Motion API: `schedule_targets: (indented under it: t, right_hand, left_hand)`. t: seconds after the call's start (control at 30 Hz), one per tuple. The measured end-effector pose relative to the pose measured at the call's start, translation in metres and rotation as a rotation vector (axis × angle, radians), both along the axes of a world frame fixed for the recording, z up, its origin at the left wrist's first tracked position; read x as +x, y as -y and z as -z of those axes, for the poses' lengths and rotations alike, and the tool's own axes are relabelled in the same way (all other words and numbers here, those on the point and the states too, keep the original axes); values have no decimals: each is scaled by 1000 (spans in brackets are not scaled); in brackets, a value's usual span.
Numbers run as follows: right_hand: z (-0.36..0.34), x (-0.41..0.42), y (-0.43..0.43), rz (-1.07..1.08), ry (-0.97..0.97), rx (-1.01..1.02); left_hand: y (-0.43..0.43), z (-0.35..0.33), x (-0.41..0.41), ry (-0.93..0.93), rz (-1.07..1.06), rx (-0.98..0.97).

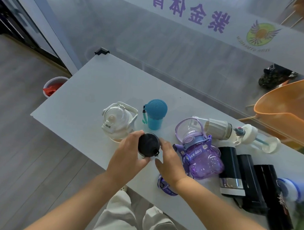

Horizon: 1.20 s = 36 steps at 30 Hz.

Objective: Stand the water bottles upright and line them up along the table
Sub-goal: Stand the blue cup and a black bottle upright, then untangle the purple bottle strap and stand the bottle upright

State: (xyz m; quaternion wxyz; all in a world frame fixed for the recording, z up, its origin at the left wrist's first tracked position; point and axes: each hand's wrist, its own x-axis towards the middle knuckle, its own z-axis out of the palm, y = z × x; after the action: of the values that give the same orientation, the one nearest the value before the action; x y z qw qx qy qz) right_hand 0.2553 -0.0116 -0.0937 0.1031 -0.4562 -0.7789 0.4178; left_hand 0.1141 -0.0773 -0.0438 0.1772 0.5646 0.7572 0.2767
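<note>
A bottle with a black lid [148, 144] stands upright near the table's front edge. My left hand [127, 156] wraps its left side. My right hand [169, 162] rests against its right side with fingers spread. Behind it stand a white bottle with a handle [118, 120] and a blue bottle [155, 115], both upright. A purple bear-shaped bottle [201, 156] lies flat to the right. Further right lie a beige-capped bottle [217, 127], a clear straw bottle [256, 139] and three black flasks [230, 171] [250, 181] [269, 186].
The white table [96, 86] runs from far left to near right beside a glass wall. An orange chair [290, 109] sits behind the glass at right. A white bin with red contents [52, 87] stands on the floor left of the table. A blue-and-white bottle [289, 190] lies at the right edge.
</note>
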Motion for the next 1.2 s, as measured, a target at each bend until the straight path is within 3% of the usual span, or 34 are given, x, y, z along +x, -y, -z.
schedule_targets:
  t: [0.13,0.3,0.37,0.53,0.73,0.97,1.2]
  right_hand:
    - [-6,34,-14,25,-60,220]
    - [-17,73,-50,269,0,564]
    - [-21,81,-67,347,102,532]
    - [-17,84,-101,347,442,212]
    - [-8,79,-107,344,521,136]
    - [-9,79,-91,338,287,223]
    - [-12,90,-67,211,114,313]
  left_hand:
    - [1,-1,6,-68,3,-1]
    - [-1,-4,16,-266,46,-37]
    - [-6,-13,25,-310,94,-6]
    - [-22,-27,58,-262,160,86]
    - [-27,-24,73,-233,101,103]
    - [-27,-26,75,-228,26,112]
    - [-53,-38,78,-268,130,8]
